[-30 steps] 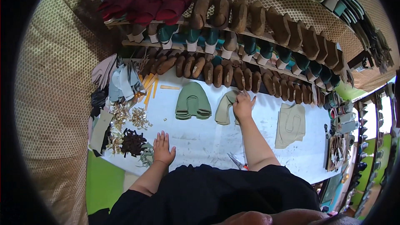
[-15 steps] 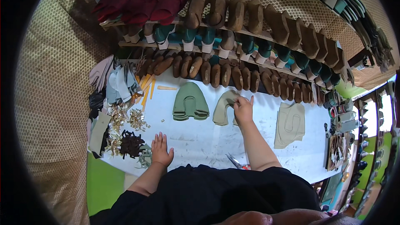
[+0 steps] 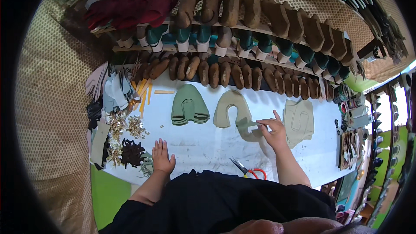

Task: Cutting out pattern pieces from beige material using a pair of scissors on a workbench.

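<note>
My right hand (image 3: 274, 133) pinches a thin grey-green cut piece (image 3: 248, 123) by its edge, index finger raised. That piece is lifted and tilted over the right leg of a beige U-shaped piece (image 3: 223, 107), throwing a shadow on the tabletop. Palm down with fingers stretched, my left hand (image 3: 163, 157) lies on the white table (image 3: 203, 147). Left of the beige piece sits a stack of green U-shaped pieces (image 3: 189, 106). A beige sheet with a curved outline (image 3: 298, 123) lies to the right. Scissors with red handles (image 3: 249, 171) rest near my body.
Wooden shoe lasts (image 3: 213, 76) line the table's back, with shelves of lasts and red shoe parts (image 3: 151, 6) above. At left lie dark strips (image 3: 132, 152), gold-coloured metal bits (image 3: 136, 126) and orange strips (image 3: 143, 95). More materials (image 3: 349, 143) are stacked at the right edge.
My right hand has moved right and nearer from the beige U-shaped piece, and now holds up a thin grey-green piece. The scissors show more fully; my left hand stays flat on the table.
</note>
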